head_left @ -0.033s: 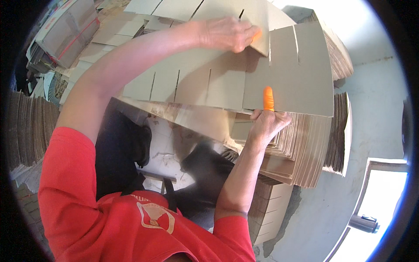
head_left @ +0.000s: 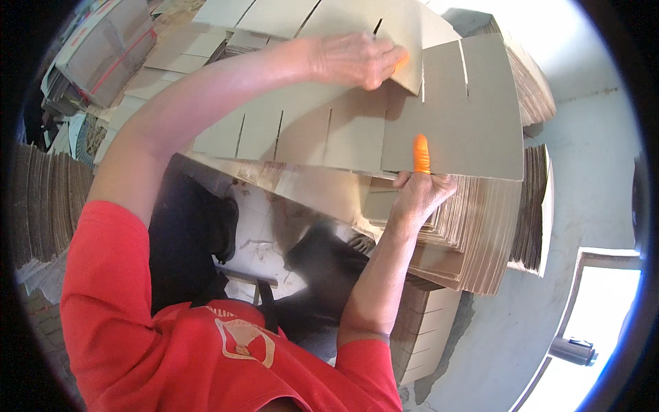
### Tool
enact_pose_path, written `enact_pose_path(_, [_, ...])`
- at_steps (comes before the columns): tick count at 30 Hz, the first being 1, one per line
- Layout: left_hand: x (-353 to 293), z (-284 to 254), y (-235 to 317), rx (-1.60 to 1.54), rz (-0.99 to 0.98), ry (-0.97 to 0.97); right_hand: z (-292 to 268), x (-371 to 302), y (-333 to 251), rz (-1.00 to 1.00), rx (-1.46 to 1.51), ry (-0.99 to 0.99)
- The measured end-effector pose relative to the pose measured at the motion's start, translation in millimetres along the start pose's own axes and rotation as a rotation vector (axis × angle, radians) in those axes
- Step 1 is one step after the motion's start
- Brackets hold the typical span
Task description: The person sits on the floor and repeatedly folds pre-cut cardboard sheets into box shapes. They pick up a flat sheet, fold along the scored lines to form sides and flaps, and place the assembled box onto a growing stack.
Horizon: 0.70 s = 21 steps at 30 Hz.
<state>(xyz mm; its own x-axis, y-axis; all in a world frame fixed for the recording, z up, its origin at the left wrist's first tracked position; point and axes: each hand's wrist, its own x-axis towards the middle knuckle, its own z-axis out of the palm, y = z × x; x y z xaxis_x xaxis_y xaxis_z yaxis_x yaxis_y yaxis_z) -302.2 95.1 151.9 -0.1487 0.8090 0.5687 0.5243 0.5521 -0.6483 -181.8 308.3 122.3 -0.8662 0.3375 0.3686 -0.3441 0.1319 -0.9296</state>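
Note:
My right hand (head_left: 422,194) grips the near edge of a slotted cardboard sheet (head_left: 480,117). Its thumb, in an orange finger cover (head_left: 421,152), lies on top, and the other fingers are below the edge. Farther off, my left hand (head_left: 357,60) is closed with curled fingers on the edge of a raised cardboard panel (head_left: 401,34). Orange shows at its fingertips too. The panel's corner hangs over the sheet; whether the two are one piece I cannot tell. Slots run along the sheet's near part, left of a crease.
Under the sheet at the right stands a stack of cardboard (head_left: 473,233), with another stack (head_left: 532,213) beside it against the wall (head_left: 590,178). More cardboard is piled at the left (head_left: 51,202). A large box (head_left: 106,51) sits at the far left. My legs are below the work surface.
My left hand and the raised panel's corner have come slightly nearer to me. The sheet's right end has shifted a little; my right hand keeps its place.

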Motion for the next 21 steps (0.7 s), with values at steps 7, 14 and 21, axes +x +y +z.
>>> enact_pose_path(7, [-17,-31,26,-0.058,0.032,-0.244,-20,9,-23,-0.215,-0.340,-0.091])
enact_pose_path(14, [-22,-89,111,-0.326,-0.156,-0.259,-4,-2,-12,-0.229,-0.252,0.034])
enact_pose_path(21, [-4,-38,31,-0.485,-0.610,0.128,-6,0,1,-0.062,-0.284,0.020])
